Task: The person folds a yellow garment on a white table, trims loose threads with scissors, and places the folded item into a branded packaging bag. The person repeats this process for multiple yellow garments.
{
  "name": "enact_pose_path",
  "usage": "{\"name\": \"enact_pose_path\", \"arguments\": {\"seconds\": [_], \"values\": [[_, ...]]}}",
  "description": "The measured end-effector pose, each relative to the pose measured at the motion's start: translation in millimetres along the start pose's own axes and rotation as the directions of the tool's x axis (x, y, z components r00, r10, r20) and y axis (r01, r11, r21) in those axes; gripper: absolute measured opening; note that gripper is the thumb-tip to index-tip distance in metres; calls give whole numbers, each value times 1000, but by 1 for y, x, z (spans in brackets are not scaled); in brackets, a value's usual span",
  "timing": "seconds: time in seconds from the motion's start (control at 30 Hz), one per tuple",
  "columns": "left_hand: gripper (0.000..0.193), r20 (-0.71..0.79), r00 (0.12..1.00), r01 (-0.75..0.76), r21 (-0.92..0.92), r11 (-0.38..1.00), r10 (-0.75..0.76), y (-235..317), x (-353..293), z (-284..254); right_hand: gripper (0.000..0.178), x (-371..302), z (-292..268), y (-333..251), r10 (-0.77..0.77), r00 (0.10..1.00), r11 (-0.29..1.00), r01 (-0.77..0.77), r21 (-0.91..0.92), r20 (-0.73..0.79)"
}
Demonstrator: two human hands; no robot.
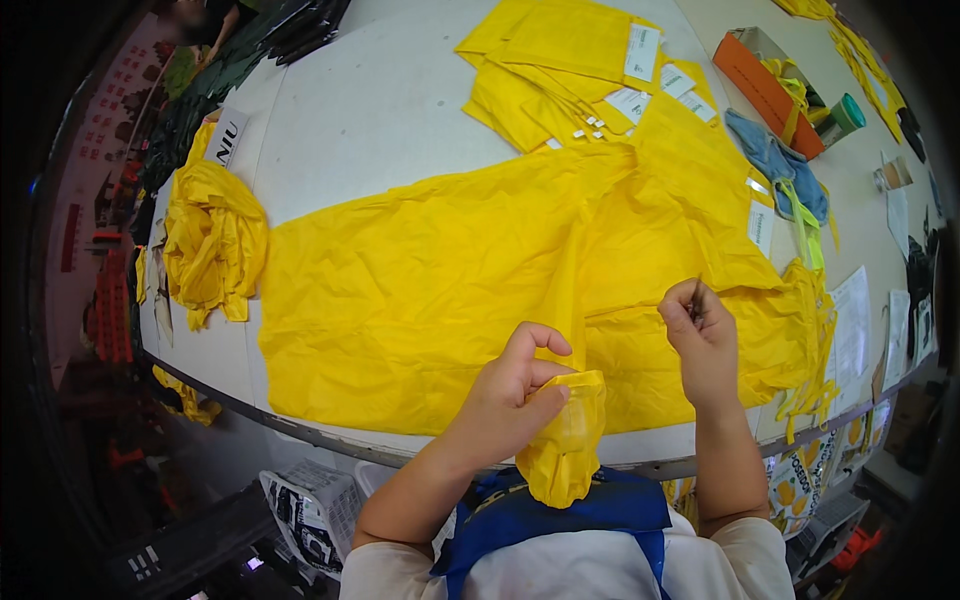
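A large yellow garment (400,300) of thin, creased fabric lies spread across the table in front of me. My left hand (510,400) is closed on the end of its yellow sleeve (565,450), which hangs over the table's near edge; the thumb pinches the cuff. To the right, my right hand (705,345) is raised above the garment, fingers curled together. Something small and dark shows between those fingers, too little of it visible to name. Yellow ties dangle at the garment's right end.
Folded yellow garments (560,50) with white tags are stacked at the far side. A crumpled yellow bundle (212,240) sits at the left. An orange box (765,90), a blue cloth (775,155) and paper sheets (850,320) are on the right. Below stands a white basket (315,510).
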State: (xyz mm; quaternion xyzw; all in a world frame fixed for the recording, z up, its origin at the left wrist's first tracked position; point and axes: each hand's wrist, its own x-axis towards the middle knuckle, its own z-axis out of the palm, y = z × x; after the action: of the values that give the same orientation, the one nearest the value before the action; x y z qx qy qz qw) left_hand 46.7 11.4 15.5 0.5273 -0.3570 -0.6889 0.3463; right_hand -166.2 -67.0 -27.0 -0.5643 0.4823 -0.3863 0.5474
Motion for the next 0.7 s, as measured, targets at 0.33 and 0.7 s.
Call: {"name": "enact_pose_path", "arguments": {"seconds": [0.33, 0.7], "values": [[29, 24, 999, 24, 153, 988, -28, 0, 0, -1, 24, -3, 2, -39, -167, 852, 883, 353, -309, 496], [27, 32, 999, 28, -114, 993, -25, -4, 0, -2, 25, -11, 14, -14, 22, 961, 951, -105, 290, 276]]}}
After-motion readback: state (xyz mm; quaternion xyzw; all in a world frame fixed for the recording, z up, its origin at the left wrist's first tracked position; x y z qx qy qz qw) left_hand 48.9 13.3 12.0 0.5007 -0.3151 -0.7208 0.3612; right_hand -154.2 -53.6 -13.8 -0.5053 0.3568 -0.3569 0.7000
